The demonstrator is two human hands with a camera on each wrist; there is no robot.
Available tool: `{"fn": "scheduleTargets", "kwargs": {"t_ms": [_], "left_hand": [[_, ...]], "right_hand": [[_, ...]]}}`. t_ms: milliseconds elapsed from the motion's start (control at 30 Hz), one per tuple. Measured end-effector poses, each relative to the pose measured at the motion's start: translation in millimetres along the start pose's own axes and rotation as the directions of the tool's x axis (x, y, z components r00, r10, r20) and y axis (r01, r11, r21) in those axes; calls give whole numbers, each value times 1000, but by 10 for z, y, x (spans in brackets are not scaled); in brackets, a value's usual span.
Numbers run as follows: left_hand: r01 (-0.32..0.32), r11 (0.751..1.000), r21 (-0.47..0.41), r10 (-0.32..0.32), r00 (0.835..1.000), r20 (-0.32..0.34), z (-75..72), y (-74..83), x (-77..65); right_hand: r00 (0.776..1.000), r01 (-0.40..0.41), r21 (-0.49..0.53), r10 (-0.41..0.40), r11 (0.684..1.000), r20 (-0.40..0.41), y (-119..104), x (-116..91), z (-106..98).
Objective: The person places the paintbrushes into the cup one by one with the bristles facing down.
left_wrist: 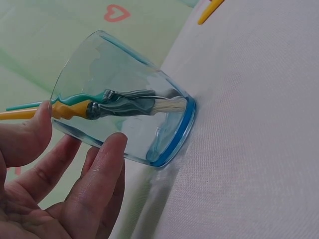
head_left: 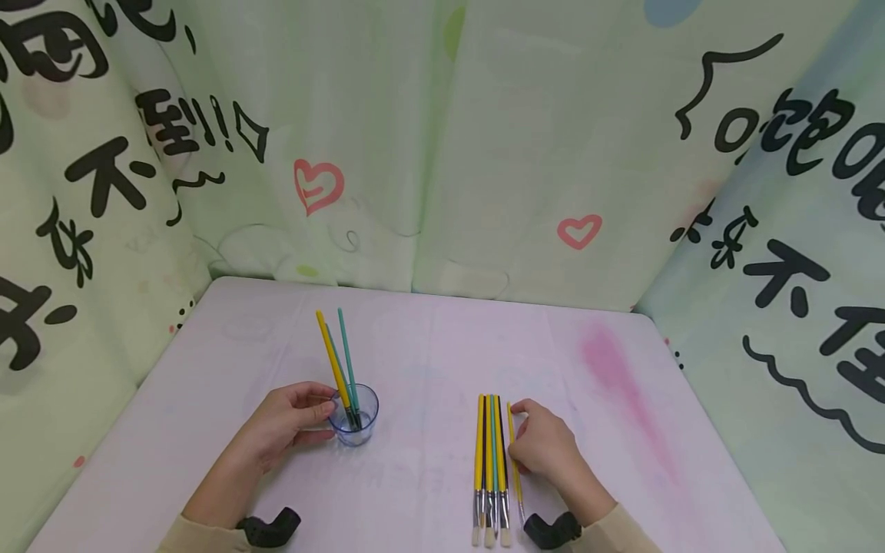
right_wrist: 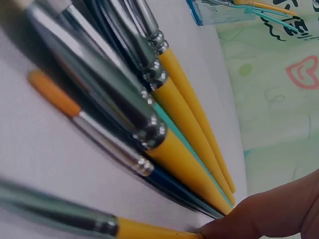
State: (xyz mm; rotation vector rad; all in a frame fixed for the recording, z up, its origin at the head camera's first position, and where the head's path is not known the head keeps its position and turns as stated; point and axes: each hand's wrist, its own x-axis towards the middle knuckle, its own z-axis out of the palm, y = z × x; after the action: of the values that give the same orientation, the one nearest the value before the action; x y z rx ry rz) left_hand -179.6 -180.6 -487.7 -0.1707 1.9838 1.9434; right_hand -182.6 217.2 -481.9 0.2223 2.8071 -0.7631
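Observation:
On the left, my left hand [head_left: 297, 418] holds a clear, blue-tinted cup [head_left: 354, 437] from its left side, thumb near the rim and fingers along the wall. Inside the cup stand a yellow paintbrush [left_wrist: 75, 109] and teal paintbrushes [head_left: 348, 349], bristles down. My right hand [head_left: 549, 442] pinches a thin yellow-handled paintbrush [head_left: 518, 485] near its handle end. That brush lies just right of a row of several paintbrushes [head_left: 489, 453] with yellow, teal and dark handles. Their bristles point toward me. In the right wrist view, a dark-handled brush [right_wrist: 114, 144] with orange-brown bristles lies nearest the pinched one.
A white cloth-covered table [head_left: 415, 361] bears everything, with a pink stain [head_left: 622, 376] at its right. Pale green curtains [head_left: 512, 153] with black writing and pink hearts stand behind and at both sides. Black wrist mounts [head_left: 271, 528] sit at both sleeves.

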Motion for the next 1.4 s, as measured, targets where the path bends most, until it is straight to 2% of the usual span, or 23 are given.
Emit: {"fn": "scheduleTargets", "kwargs": {"t_ms": [233,333,433,633,900,1033,1133,1400], "left_hand": [[-1,1000,1,1,1000,-2,-7,6,-7],[-4,1000,6,4,1000,0,-7,-3,-3],[-8,1000,5,8,1000,2,-2,-12,-6],[13,1000,7,-13,1000,-21,24,2,-9],[14,1000,3,-14,999,-32,21,12,-15],[7,1000,7,-7,1000,-26,12,7,-9],[5,1000,9,-5,1000,-22,9,2,-5],[-1,1000,-2,1,1000,-8,-2,-6,-5]], "right_hand": [[999,14,-31,-15,999,-38,-37,-15,18],[1000,-10,16,10,1000,-10,-15,2,4],[999,-44,113,42,993,28,24,15,-19],[997,-55,287,36,956,71,90,35,-42],[996,-23,429,-14,903,85,105,69,-64],[995,-8,508,-46,862,93,83,86,-101],[994,-9,547,-52,837,95,57,95,-124],[991,23,597,-97,802,92,-60,135,-169]]}}
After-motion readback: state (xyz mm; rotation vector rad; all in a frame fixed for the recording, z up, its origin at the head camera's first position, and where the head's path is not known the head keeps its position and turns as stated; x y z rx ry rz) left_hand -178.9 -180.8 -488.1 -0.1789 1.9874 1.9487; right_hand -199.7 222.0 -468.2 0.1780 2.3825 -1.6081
